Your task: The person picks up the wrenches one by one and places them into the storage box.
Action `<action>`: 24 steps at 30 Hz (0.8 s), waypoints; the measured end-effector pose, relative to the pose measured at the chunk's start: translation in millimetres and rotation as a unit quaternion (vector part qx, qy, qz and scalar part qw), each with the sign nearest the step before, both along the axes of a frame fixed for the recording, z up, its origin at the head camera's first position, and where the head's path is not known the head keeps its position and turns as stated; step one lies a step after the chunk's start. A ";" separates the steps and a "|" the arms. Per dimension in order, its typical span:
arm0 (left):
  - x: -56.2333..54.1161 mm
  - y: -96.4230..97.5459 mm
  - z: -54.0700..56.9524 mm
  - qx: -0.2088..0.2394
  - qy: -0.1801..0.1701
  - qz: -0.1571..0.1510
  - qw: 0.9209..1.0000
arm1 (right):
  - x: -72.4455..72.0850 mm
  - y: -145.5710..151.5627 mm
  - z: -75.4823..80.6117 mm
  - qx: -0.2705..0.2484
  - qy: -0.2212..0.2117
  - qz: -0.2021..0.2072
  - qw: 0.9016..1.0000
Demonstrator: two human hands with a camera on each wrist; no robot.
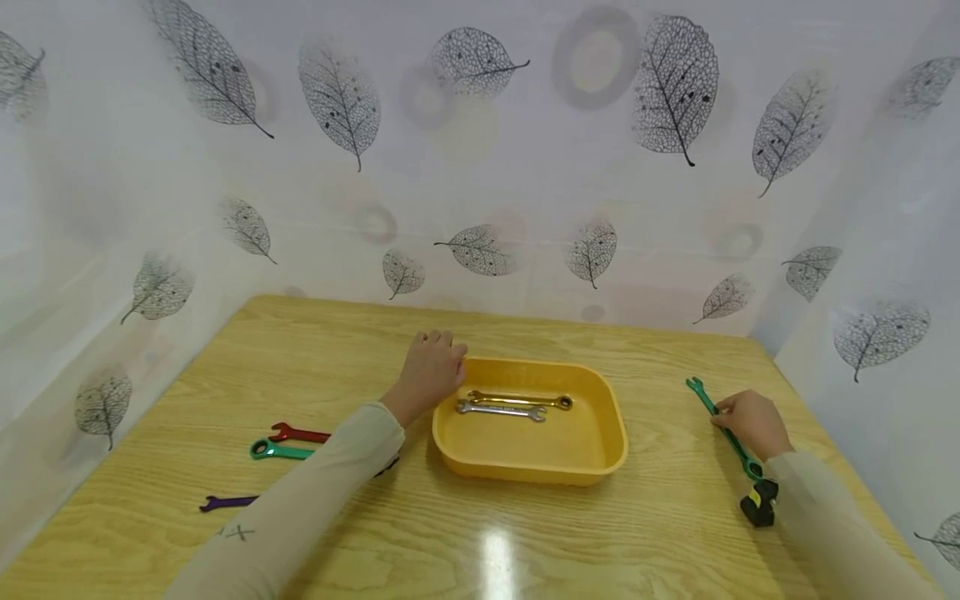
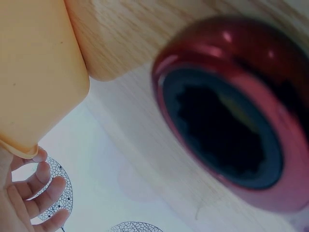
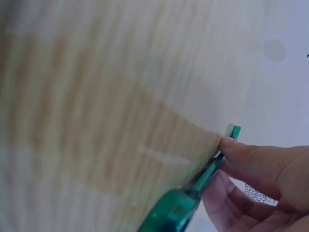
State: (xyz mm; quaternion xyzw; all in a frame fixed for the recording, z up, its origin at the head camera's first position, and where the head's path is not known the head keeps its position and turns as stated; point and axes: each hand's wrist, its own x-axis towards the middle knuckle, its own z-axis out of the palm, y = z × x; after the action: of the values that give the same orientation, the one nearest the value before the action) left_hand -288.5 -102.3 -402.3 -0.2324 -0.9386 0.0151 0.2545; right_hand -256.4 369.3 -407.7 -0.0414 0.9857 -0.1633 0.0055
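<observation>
At the back left corner of a yellow plastic tray [image 1: 618,429], my left hand [image 1: 431,372] grips the rim. The left wrist view shows its fingers [image 2: 46,198] bent over the outside of the tray wall. Inside the tray lie a gold combination wrench [image 1: 517,400] and, just in front of it, a silver open-ended wrench [image 1: 498,409]. Over at the right of the table, my right hand [image 1: 753,423] pinches a green combination wrench [image 1: 705,394] by its shaft between thumb and fingers. Its ring end [image 3: 171,210] points toward the wrist camera, its open end away.
Left of the tray are a red wrench [image 1: 300,433], a teal ring-ended wrench [image 1: 281,451] and a purple wrench [image 1: 227,502], partly hidden by the left forearm. The wooden table [image 1: 570,542] meets leaf-patterned sheeting [image 1: 517,192] behind and at both sides.
</observation>
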 end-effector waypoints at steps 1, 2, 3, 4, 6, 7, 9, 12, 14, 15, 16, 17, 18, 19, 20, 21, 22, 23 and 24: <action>-0.1 0.0 -0.3 0.000 0.000 -0.001 1.000 | 1.1 0.0 -0.1 0.002 0.000 0.000 1.000; -0.2 0.1 -0.5 0.000 -0.001 0.000 1.000 | 2.2 0.0 0.0 0.004 0.001 0.003 1.000; -0.3 0.2 -0.7 0.000 -0.001 0.000 1.000 | 3.3 -0.2 0.2 0.007 0.001 0.003 1.000; -0.2 0.3 -0.7 -0.002 -0.001 0.000 1.000 | 4.2 -0.5 0.8 0.009 -0.002 0.002 1.000; 0.1 0.4 -0.6 -0.003 0.000 0.001 1.000 | 5.7 -1.2 0.7 0.014 -0.004 0.000 1.000; 0.4 0.4 -0.3 -0.003 -0.001 0.002 1.000 | 6.5 -1.7 0.6 0.016 -0.004 -0.001 1.000; 0.8 0.5 0.1 -0.003 0.000 0.003 1.000 | 7.6 -2.6 0.5 0.016 -0.003 -0.003 1.000; 1.9 0.6 1.2 -0.002 -0.001 0.005 1.000 | 8.5 -4.0 0.1 0.021 0.005 -0.004 1.000; 2.5 0.8 1.7 0.000 -0.004 0.006 1.000 | 8.7 -5.4 1.0 0.027 0.007 -0.005 1.000; 2.8 0.9 1.8 0.001 -0.005 0.005 1.000 | 8.7 -6.2 1.2 0.031 0.008 -0.007 0.999; 3.1 0.9 2.1 0.002 -0.006 0.005 1.000 | 8.5 -6.8 1.5 0.035 0.007 -0.008 0.999; 3.4 1.0 2.2 0.002 -0.008 0.005 1.000 | 8.5 -7.4 1.9 0.037 0.006 -0.009 0.999; 3.5 1.1 2.2 0.003 -0.007 0.004 1.000 | 8.2 -7.8 2.0 0.039 0.005 -0.010 0.999; 3.5 1.1 2.1 0.003 -0.007 0.003 1.000 | 7.9 -7.9 2.2 0.039 0.005 -0.010 0.999; 3.5 1.2 2.3 0.003 -0.007 0.003 1.000 | 7.5 -7.8 2.2 0.037 0.005 -0.010 0.999; 3.3 1.3 2.3 0.002 -0.005 0.004 1.000 | 7.1 -7.6 2.3 0.036 0.005 -0.010 0.999; 3.1 1.4 2.3 0.001 -0.005 0.004 1.000 | 6.6 -7.3 2.3 0.034 0.005 -0.010 0.999; 2.7 1.5 2.3 0.000 -0.004 0.005 1.000 | 6.2 -7.0 2.4 0.031 0.006 -0.009 0.999; 2.5 1.6 2.4 0.000 -0.004 0.006 1.000 | 5.8 -6.6 2.5 0.029 0.006 -0.008 1.000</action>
State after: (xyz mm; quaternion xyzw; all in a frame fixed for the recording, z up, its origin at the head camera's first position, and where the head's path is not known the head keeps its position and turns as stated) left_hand -286.1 -100.7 -399.9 -0.2268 -0.9410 0.0159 0.2506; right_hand -250.6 362.7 -405.2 -0.0344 0.9903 -0.1343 -0.0008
